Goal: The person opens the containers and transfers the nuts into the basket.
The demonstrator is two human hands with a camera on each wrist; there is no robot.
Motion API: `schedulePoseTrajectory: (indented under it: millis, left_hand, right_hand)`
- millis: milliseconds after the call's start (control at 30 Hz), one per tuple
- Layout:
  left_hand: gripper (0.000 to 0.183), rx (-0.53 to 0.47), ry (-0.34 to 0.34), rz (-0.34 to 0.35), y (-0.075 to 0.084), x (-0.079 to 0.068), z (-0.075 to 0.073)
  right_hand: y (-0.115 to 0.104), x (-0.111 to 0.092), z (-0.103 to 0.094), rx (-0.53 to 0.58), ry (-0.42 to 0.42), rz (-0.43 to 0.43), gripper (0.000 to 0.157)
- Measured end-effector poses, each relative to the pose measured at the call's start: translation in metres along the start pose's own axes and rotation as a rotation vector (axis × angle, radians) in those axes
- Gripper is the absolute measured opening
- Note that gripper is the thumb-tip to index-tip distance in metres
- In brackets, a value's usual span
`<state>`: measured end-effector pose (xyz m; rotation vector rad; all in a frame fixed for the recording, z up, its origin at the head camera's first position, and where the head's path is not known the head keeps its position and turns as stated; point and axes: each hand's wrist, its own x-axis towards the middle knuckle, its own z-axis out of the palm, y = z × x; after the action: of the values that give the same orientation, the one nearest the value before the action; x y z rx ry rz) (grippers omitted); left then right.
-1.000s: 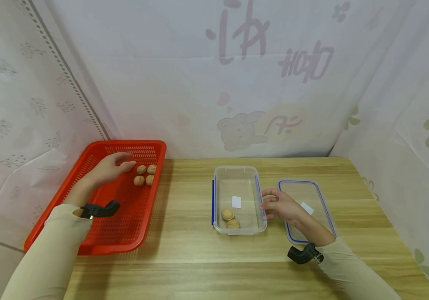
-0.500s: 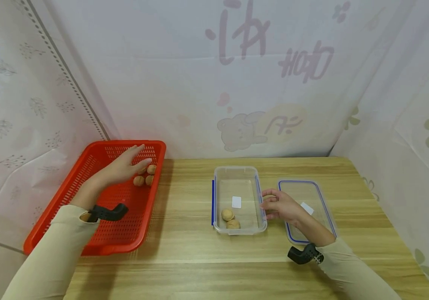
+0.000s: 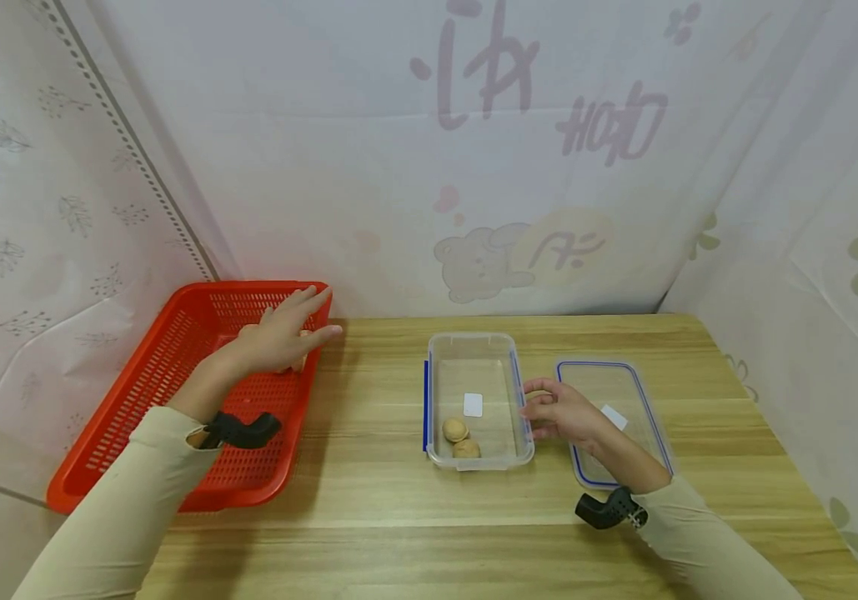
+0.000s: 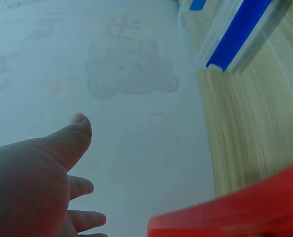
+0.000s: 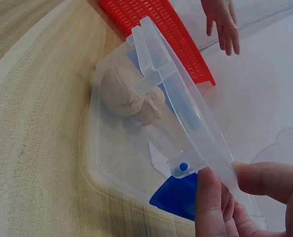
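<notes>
My left hand [image 3: 271, 337] hovers over the back right part of a red plastic basket [image 3: 241, 498]. Its fingers and thumb are spread, and nothing shows in its grasp in the left wrist view. Walnuts [image 3: 301, 362] lie below it in the basket, mostly hidden by the hand. At the middle of the table stands a clear plastic food container [image 3: 474, 461] with two walnuts [image 3: 455, 429] near its front left corner. My right hand [image 5: 245, 202] pinches the container's right rim between thumb and fingers.
Right of the container, partly under my right forearm, lies its clear lid [image 3: 601, 383] with a blue seal. A blue locking flap [image 4: 240, 34] hangs along the container's left side. Patterned white cloth [image 3: 368, 167] walls off the back and sides of the wooden table [image 3: 376, 517].
My left hand has moved rightward across the basket towards its right rim, covering walnuts that showed before. The right hand and the container have stayed put.
</notes>
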<state>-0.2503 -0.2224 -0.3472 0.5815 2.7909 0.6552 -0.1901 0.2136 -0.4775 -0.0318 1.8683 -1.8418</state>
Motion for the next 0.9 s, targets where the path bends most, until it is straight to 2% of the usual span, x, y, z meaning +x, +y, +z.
schedulePoseTrajectory:
  millis: [300, 600, 900]
  left_hand:
    - [0.075, 0.0, -0.003, 0.078, 0.018, 0.008, 0.008]
    - [0.075, 0.001, -0.04, 0.12, 0.037, 0.022, 0.02]
    - [0.076, 0.036, -0.082, 0.194, 0.059, 0.04, 0.037]
  right_hand:
    - [-0.001, 0.0, 0.001, -0.002, 0.006, 0.006, 0.049]
    - [0.0, 0.002, 0.0, -0.011, 0.005, 0.011, 0.05]
    - [0.0, 0.003, -0.002, -0.012, 0.01, 0.017, 0.05]
